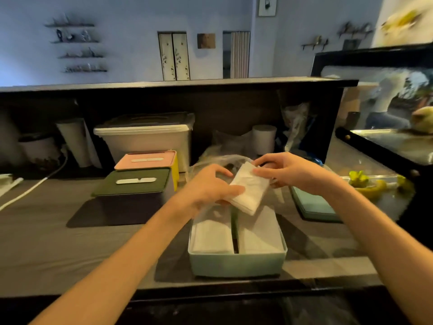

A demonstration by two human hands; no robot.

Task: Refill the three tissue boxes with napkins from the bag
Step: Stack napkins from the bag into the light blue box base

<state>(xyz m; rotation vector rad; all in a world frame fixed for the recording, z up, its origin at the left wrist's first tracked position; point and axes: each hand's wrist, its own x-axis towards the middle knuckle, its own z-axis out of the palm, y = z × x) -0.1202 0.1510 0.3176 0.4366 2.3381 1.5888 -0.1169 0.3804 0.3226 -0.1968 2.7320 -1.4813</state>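
Note:
A stack of white napkins hangs tilted above the open teal tissue box. My left hand grips its near left edge and my right hand pinches its far end. White napkins fill both halves of the teal box. Its teal lid lies to the right. Behind the hands sits the clear plastic bag. At the left stand a green-lidded box and a pink-lidded box, both closed.
A white storage bin and paper rolls stand at the back under a dark shelf. A white cable runs across the left counter. A glass display case and yellow-green items crowd the right.

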